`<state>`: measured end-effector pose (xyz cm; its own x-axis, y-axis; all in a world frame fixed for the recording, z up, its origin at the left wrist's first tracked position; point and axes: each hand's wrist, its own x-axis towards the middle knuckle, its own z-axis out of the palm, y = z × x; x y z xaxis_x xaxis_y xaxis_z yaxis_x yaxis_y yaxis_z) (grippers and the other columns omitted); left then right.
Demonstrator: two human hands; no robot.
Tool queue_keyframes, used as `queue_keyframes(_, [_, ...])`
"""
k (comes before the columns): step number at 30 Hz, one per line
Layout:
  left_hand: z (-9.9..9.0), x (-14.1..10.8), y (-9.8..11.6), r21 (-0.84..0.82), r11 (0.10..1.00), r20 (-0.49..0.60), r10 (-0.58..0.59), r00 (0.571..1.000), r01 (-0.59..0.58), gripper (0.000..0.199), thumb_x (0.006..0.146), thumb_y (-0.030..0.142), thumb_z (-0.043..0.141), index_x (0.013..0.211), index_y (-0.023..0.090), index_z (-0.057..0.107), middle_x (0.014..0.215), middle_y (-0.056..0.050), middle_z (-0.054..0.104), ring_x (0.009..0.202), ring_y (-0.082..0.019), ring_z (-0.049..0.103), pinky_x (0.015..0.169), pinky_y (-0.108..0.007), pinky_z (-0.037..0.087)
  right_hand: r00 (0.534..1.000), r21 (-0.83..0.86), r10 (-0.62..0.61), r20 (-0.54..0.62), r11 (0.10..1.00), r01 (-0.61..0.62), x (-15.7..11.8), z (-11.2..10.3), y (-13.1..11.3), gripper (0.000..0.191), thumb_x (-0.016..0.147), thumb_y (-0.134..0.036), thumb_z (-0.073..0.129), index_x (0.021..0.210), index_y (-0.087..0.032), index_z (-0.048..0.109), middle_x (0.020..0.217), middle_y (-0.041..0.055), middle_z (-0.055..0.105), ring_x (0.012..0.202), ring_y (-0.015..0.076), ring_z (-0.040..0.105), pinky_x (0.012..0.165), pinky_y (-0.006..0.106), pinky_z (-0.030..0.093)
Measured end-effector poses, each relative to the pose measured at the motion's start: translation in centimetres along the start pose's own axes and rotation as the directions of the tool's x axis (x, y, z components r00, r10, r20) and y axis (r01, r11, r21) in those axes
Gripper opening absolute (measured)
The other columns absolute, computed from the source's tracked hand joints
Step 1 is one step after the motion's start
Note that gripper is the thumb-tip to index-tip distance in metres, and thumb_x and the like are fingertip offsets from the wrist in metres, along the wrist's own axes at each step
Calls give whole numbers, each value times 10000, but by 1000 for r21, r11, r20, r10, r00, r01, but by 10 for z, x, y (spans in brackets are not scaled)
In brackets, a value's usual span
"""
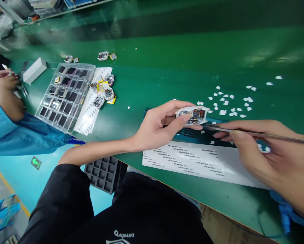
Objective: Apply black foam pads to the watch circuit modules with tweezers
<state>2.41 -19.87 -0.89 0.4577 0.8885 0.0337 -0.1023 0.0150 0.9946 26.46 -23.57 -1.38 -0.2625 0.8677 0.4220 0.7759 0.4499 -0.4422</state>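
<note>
Between the thumb and fingers of my left hand [159, 123] is a small white device housing [192, 115], its circuit board facing up. My right hand [266, 149] is closed around long metal tweezers [243, 133]. Their tip meets the lower right edge of the housing; whether anything is pinched there I cannot make out. Below both hands lies a printed white adhesive sheet [182, 156], next to a dark mat [192, 134]. Many small white paper bits [225, 102] are scattered on the green table beyond my hands.
A clear compartment tray [65, 98] of dark-screened units stands to the left. Beside it, opened housings with yellow-edged batteries [108, 93] lie on another printed sheet [87, 118]. A co-worker's hands [5, 83] and a white box [35, 70] are at far left.
</note>
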Motion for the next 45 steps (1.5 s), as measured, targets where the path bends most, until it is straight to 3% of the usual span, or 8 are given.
queue_keyframes(5, [-10, 2, 3, 410, 892, 71, 176, 982, -189, 220, 1054, 368, 484, 1109, 183, 590, 943, -48, 715, 747, -123, 646, 685, -288, 510, 991, 36, -123, -49, 992, 124, 9, 6, 4, 116, 1018, -272, 609, 1002, -309, 717, 940, -64, 794, 753, 115, 743, 542, 250, 527])
queue_keyframes(11, [-20, 4, 4, 735, 561, 321, 207, 924, -381, 288, 1079, 297, 356, 1127, 166, 607, 1012, -85, 741, 921, -182, 662, 897, -349, 488, 986, -12, -152, -73, 988, 152, 12, 3, 2, 141, 1018, -226, 598, 1006, -286, 726, 946, -64, 799, 712, 99, 738, 505, 227, 513])
queue_keyframes(18, [-19, 5, 1, 757, 497, 441, 91, 893, -424, 269, 1071, 201, 338, 1194, 149, 572, 1186, -124, 728, 1167, -214, 653, 968, -354, 519, 963, -54, -259, -70, 965, 255, 13, 4, 1, 120, 978, -163, 652, 1021, -265, 698, 1005, -54, 802, 854, 122, 768, 677, 214, 611])
queue_keyframes(24, [-16, 7, 1, 805, 376, 486, 25, 874, -458, 316, 1063, 187, 308, 1231, 124, 568, 1278, -167, 684, 1265, -253, 613, 970, -393, 512, 906, -159, -416, -76, 902, 401, 12, 2, -2, 493, 922, -34, 611, 1326, -315, 635, 1107, -63, 785, 922, 137, 771, 701, 238, 612])
queue_keyframes(32, [-15, 7, 3, 829, 266, 509, 1, 861, -491, 341, 1085, 208, 269, 1197, 132, 582, 1235, -143, 693, 1178, -230, 641, 898, -349, 484, 911, -157, -353, -215, 933, 324, 20, -4, -11, 722, 868, -35, 723, 1452, -424, 555, 1101, -76, 775, 883, 171, 777, 682, 268, 621])
queue_keyframes(40, [-17, 5, 5, 808, 280, 538, 8, 843, -518, 327, 1062, 168, 283, 1182, 147, 587, 1242, -141, 713, 1196, -238, 644, 916, -369, 495, 935, -123, -274, -227, 960, 251, 9, -8, -8, 716, 867, -39, 732, 1448, -424, 570, 1117, -35, 783, 947, 182, 774, 730, 291, 624])
queue_keyframes(43, [-19, 6, 11, 688, 467, 564, 138, 814, -556, 292, 1068, 215, 319, 1149, 192, 599, 1238, -105, 739, 1224, -220, 651, 1033, -394, 482, 965, -90, -180, -190, 982, 166, 2, -15, -9, 707, 896, -65, 700, 1465, -457, 549, 1199, -23, 769, 1011, 208, 764, 764, 335, 614])
queue_keyframes(45, [-23, 11, 14, 602, 664, 396, 233, 888, -443, 257, 1082, 312, 362, 1149, 207, 586, 1170, -94, 754, 1108, -198, 693, 985, -375, 515, 980, -61, -94, -174, 995, 85, -2, -18, -10, 647, 924, -91, 668, 1447, -459, 570, 1248, -9, 755, 1043, 221, 755, 800, 361, 604])
